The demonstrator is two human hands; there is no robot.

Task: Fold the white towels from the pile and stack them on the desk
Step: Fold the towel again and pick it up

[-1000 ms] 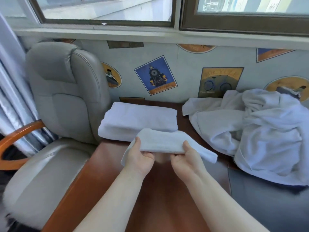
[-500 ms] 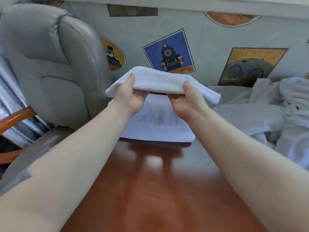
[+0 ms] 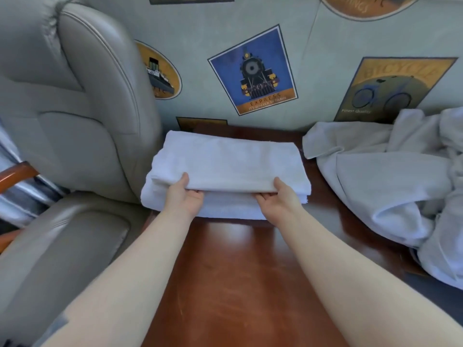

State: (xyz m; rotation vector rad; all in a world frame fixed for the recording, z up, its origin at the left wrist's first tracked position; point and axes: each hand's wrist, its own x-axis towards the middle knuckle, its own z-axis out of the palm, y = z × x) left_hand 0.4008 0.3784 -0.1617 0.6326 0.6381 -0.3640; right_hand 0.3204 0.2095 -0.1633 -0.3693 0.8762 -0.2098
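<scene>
Folded towel (image 3: 225, 164) gripped at near edge by both hands: left hand (image 3: 184, 196) and right hand (image 3: 276, 199), thumbs on top, fingers under, so it's kept flat and square over stack (image 3: 223, 209) at surface (image 3: 238, 271) far-left corner. Unfolded pile (image 3: 390, 176) along right edge, kept apart from stack.

Fingers of left hand (image 3: 184, 196) and right hand (image 3: 276, 199) tucked under folded towel (image 3: 228, 164); only thumbs and palms show. Lower towel (image 3: 225, 209) mostly covered; layer count not determinable. Towel pile (image 3: 400, 176) cut by right edge. Chair (image 3: 75, 108) cut at left and top. Ship poster (image 3: 160, 71) part-hidden behind chair. Desk (image 3: 238, 284) far edge covered by towels.
</scene>
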